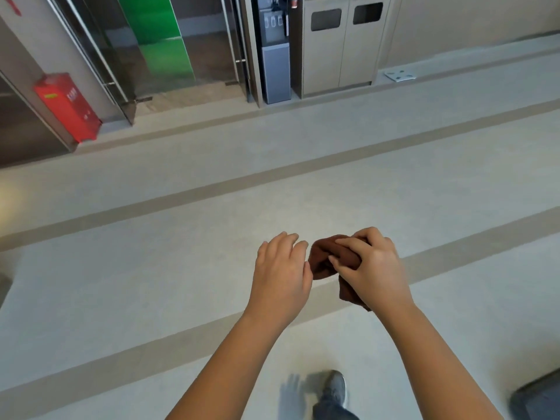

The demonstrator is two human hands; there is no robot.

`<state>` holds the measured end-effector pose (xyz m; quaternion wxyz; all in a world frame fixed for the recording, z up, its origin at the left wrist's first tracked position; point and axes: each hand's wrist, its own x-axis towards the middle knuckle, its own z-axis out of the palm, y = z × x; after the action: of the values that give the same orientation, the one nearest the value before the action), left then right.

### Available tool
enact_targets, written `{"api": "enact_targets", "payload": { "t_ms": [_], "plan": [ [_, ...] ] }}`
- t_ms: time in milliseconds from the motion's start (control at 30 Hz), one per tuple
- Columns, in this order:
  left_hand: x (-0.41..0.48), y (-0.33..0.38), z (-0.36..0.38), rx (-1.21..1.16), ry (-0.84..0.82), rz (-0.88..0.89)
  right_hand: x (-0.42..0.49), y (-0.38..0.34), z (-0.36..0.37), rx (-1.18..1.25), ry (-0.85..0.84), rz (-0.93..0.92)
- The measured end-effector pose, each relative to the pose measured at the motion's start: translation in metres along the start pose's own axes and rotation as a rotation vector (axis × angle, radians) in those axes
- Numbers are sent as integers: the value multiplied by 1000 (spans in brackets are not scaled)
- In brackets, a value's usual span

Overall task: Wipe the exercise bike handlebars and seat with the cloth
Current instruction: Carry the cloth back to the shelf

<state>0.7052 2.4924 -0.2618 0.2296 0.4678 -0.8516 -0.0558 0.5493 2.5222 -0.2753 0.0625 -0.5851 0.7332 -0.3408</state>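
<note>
Cloth [325, 259], brown and bunched, sits in the right hand [371, 268], whose fingers curl round it, likely gathering it into a pad for wiping. Just beside it, the left hand [280, 272] hovers with relaxed fingers, holding nothing. No exercise bike is in view.

cloth [325, 259] | brown, bunched | held in right hand [375, 268] | above floor

We see a pale floor [181, 237] crossed by darker stripes [272, 174], running up to a beige wall [469, 22]. Along it, from the left, we find a red fire cabinet [68, 106], glass doors [206, 56] showing a green panel [160, 34], a grey water dispenser [274, 56] and a two-slot bin cabinet [342, 47].
</note>
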Motion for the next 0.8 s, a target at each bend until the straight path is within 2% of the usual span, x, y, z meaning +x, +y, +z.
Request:
{"api": "enact_targets", "payload": {
  "t_ms": [300,467,800],
  "plan": [
    [192,-28,56,18,20,-26,188,51,26,-52,-12,-36],
    [289,-82,86,24,-17,-70,298,62,72,-90,-31,-74],
    [533,-218,115,81,-17,8,554,50,163,-100,8,-18]
  ]
}}
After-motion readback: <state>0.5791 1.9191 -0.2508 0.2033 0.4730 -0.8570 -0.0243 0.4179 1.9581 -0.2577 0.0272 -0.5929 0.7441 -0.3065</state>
